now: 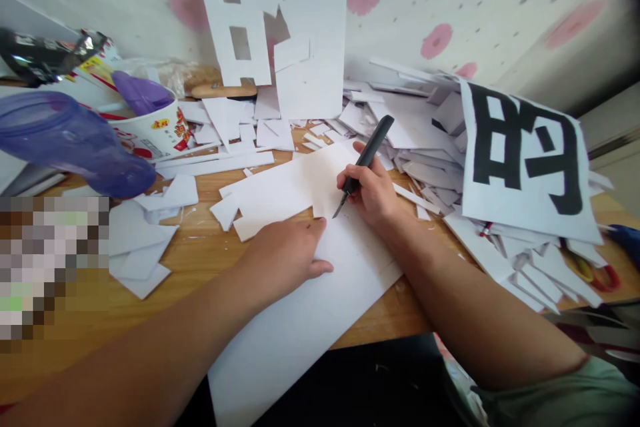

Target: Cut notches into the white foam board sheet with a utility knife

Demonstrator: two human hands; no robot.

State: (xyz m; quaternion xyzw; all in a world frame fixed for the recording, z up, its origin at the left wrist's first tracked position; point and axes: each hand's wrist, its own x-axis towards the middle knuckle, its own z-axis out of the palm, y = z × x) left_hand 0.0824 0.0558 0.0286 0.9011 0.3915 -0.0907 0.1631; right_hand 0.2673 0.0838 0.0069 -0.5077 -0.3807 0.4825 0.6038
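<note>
My right hand (pixel 374 192) grips a craft knife (pixel 368 155) by its dark handle, like a pen. Its thin blade slants down to the left, with the tip at or just above a white board (pixel 345 280); I cannot tell whether it touches. My left hand (pixel 293 250) lies on the board's left side, thumb and index finger apart, other fingers partly hidden. The tip of its index finger is close to the blade. The board has a notched upper left edge and overhangs the table's front edge.
White offcuts (pixel 410 120) are heaped behind and to the right. A sheet with a black character (pixel 525 153) leans on them at right. A paper tub (pixel 155 127) and a purple plastic vessel (pixel 75 140) stand left. A white board with cutouts (pixel 310 7) stands against the wall.
</note>
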